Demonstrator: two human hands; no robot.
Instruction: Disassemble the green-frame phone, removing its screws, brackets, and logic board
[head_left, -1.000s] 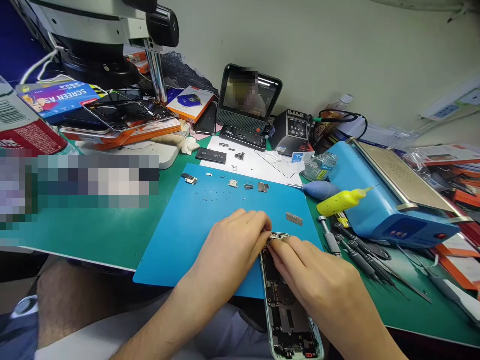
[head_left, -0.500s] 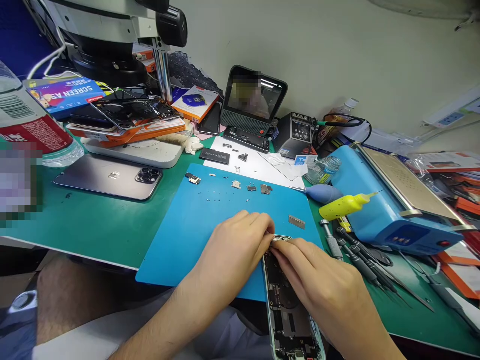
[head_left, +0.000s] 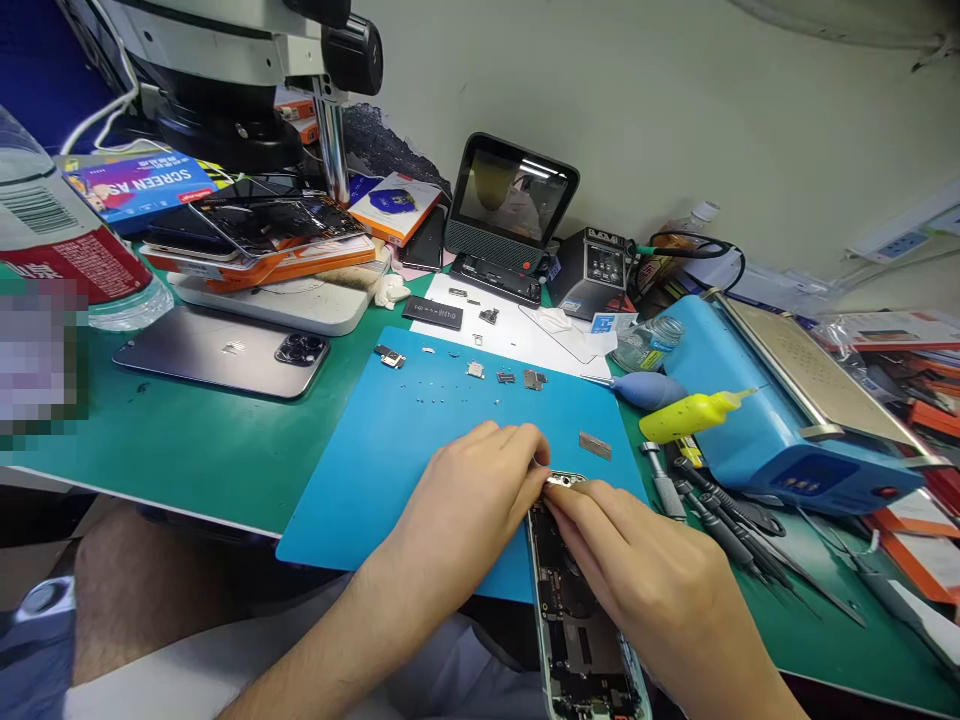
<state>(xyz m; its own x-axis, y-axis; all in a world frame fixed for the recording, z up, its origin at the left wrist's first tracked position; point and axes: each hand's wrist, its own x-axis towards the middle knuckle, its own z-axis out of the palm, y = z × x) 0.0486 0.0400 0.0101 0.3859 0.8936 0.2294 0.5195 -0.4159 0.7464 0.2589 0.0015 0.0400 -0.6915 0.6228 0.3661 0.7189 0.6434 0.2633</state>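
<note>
An opened phone (head_left: pixel 581 610) with its inner boards bare runs from the edge of the blue mat towards my lap. At its top left corner, the closed fingers of my left hand (head_left: pixel 480 490) grip the frame. My right hand (head_left: pixel 645 560) lies over the phone's right side, thumb and fingers pinched together at the top end. Right by these fingertips a small silver part (head_left: pixel 564 480) shows. Both sets of fingertips nearly meet, and the fingers themselves hide what is between them.
Small phone parts (head_left: pixel 475 370) and tiny screws lie on the blue mat (head_left: pixel 360 470). A metal strip (head_left: pixel 595 445) sits beyond my hands. Screwdrivers (head_left: pixel 720 520), a yellow bottle (head_left: pixel 690 415) and a blue heating plate (head_left: pixel 787 430) stand right. Left are a grey phone (head_left: pixel 217 350) and a microscope (head_left: pixel 217 80).
My hands stay at the phone's top end with almost no shift. The silver part there shows more plainly now. The whole view has moved slightly.
</note>
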